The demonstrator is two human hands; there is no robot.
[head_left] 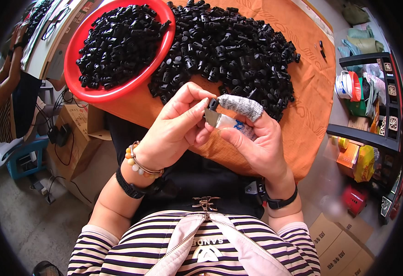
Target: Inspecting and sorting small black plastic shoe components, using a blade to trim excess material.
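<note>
An orange cloth [311, 94] spreads beyond the grip. On it, a heap [229, 46] of black pieces lies just ahead of the hands, and a red basin [102, 95] of more sits ahead and left. The right hand [265, 146] clasps a blade [211, 117] by its wrapped handle [229, 123], forefinger in a grey sleeve [243, 106]. The left hand [176, 120] pinches one black part [214, 105] just above the blade; whether they touch, I cannot tell. The part looks light, stiff, perhaps slick, hardly fragile: best held by its sides, fingertips clear of the edge.
</note>
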